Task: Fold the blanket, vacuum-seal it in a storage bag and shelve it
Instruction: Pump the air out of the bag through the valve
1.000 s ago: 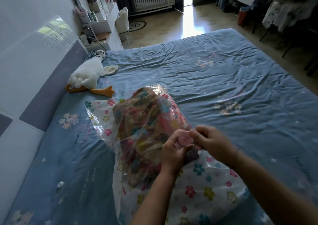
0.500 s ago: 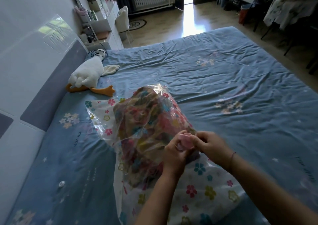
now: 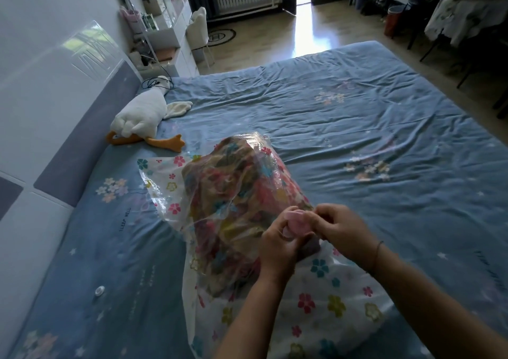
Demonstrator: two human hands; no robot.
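A clear storage bag (image 3: 324, 303) printed with coloured flowers lies on the bed. Inside it sits the folded, multicoloured blanket (image 3: 236, 193), bunched into a lump. On the near end of the lump is a round pink valve (image 3: 298, 222). My left hand (image 3: 277, 248) grips the valve from the left with curled fingers. From the right, my right hand (image 3: 341, 229) pinches the same valve. The valve's lower part is hidden by my fingers.
The bed (image 3: 357, 127) wears a wrinkled blue sheet. A white plush goose (image 3: 143, 116) lies by the padded headboard (image 3: 68, 149). A small round white cap (image 3: 100, 290) rests on the sheet at the left. A dresser (image 3: 170, 42) and chair (image 3: 199, 33) stand beyond the bed.
Both hands have stayed on the pink valve, shifting their hold a little. The view has dipped slightly. The bag and blanket lie as before.
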